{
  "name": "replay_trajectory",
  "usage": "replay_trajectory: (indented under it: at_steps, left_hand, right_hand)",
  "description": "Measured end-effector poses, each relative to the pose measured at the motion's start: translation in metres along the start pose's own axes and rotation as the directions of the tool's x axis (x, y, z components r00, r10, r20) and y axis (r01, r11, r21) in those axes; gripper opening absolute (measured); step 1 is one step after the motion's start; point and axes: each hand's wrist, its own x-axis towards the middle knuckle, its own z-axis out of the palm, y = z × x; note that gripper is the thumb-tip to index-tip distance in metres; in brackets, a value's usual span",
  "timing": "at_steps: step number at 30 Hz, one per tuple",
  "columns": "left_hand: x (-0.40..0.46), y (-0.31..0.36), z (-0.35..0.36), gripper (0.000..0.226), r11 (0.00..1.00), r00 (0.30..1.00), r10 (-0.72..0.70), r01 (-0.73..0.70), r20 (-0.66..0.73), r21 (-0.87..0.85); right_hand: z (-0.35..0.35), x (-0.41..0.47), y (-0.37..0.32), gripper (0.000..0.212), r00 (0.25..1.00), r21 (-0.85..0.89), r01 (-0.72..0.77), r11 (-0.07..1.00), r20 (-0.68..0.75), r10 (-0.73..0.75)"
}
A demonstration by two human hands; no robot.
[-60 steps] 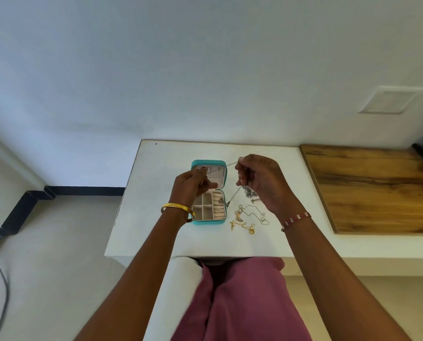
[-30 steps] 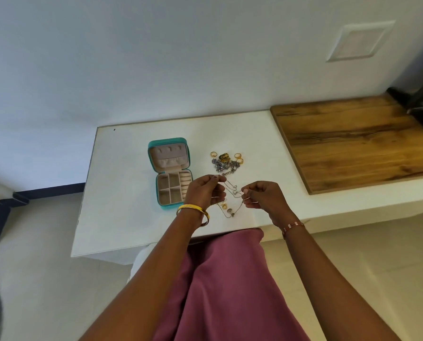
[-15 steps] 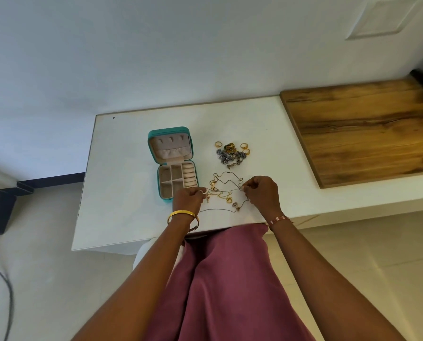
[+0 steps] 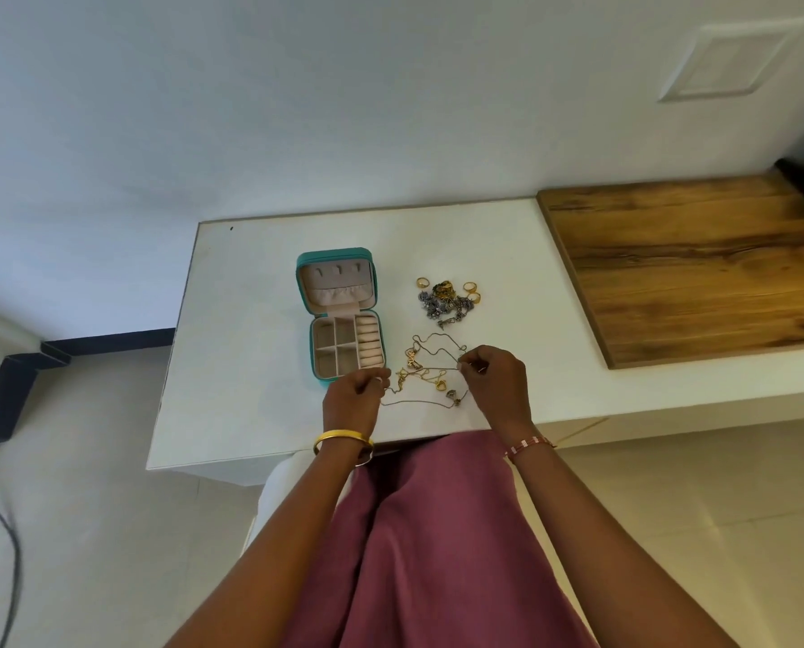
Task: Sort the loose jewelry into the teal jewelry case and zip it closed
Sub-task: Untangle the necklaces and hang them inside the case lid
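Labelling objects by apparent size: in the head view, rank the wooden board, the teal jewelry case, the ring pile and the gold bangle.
Largest to smallest:
1. wooden board
2. teal jewelry case
3. ring pile
4. gold bangle

The last two look close; the bangle sits nearer the camera, so that order is unsure.

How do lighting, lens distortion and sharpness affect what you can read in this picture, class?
Head view: soft, even light, faint shadows on the white table; wide-angle lens bows the table edges; teal case compartments read clearly; the thin chains between the left hand and right hand and the ring pile are too small to resolve.
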Motion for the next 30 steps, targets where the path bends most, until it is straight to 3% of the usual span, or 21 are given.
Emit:
replay_trajectory:
  at_steps: [8, 17, 30]
  left_hand:
    - [-0.007, -0.010, -0.013, 0.021, 0.992, 0.994, -0.039, 0.026, -0.101, -0.124]
    - [-0.009, -0.017, 0.001, 0.020, 0.986, 0.993, -0.084, 0.071, -0.082, -0.150]
    - [0.000, -0.018, 0.013, 0.020, 0.985, 0.995, -0.092, 0.086, -0.034, -0.149]
  right_hand:
    - [0.020, -0.003, -0.020, 0.013, 0.994, -0.071, 0.087, 0.994, 0.076, -0.082]
    - [0.030, 0.012, -0.016, 0.023, 0.972, -0.387, 0.209, 0.898, 0.183, -0.147]
    - [0.034, 0.026, -0.011, 0.023, 0.960, -0.582, 0.278, 0.764, 0.145, -0.239]
